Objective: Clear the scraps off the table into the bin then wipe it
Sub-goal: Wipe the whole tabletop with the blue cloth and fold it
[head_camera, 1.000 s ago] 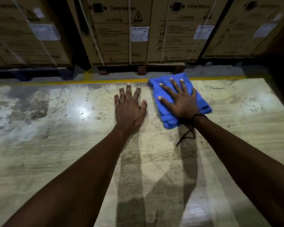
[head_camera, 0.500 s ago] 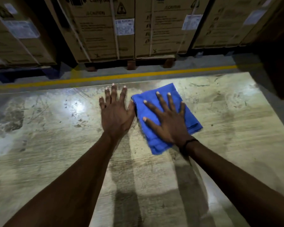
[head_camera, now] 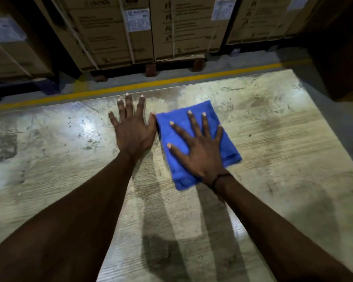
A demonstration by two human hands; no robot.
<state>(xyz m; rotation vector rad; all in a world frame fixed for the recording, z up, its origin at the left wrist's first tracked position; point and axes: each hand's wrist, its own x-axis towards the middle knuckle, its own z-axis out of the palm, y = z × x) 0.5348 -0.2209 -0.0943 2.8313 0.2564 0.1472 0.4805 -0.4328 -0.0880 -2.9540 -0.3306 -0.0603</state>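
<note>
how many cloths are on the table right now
1. A folded blue cloth lies on the worn wooden table near its far edge, under the flat right hand. The left hand rests beside it. No other shows.

- The pale, scuffed wooden worktop lies bare right of the folded blue cloth out to its right edge.
- Left of centre, the left hand rests flat, its thumb touching the cloth; the right hand presses on the cloth.
- The worktop's left half is open.
- Beyond the far edge, a yellow floor stripe, then strapped cardboard boxes wall the top of the frame.
</note>
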